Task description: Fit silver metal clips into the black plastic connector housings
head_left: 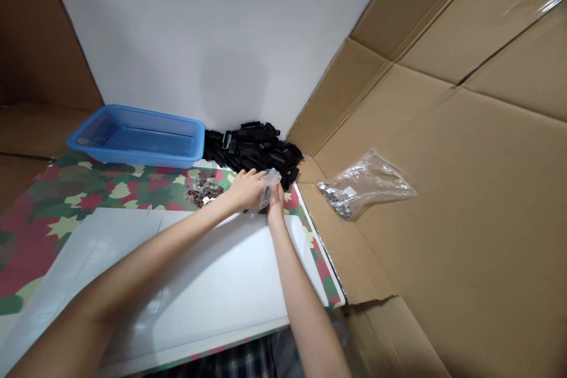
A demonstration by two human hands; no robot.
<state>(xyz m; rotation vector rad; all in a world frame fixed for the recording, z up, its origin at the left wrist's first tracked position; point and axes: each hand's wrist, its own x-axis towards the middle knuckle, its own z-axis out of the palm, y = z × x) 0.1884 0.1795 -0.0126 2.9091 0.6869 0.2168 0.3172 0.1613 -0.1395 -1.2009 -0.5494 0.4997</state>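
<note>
Both my hands meet at the far edge of a white board (199, 271), just in front of a heap of black plastic parts (254, 150). My left hand (245, 189) and my right hand (275, 198) together grip a small clear plastic bag (267, 186), crumpled between the fingers. A little pile of small metal pieces (204, 190) lies on the camouflage-patterned cloth (66, 195) just left of my left hand.
A blue mesh basket (137, 137), with nothing visible inside, stands at the back left against a white wall. Flattened cardboard (465, 201) rises along the right side, with a clear bag of metal parts (363, 189) lying on it.
</note>
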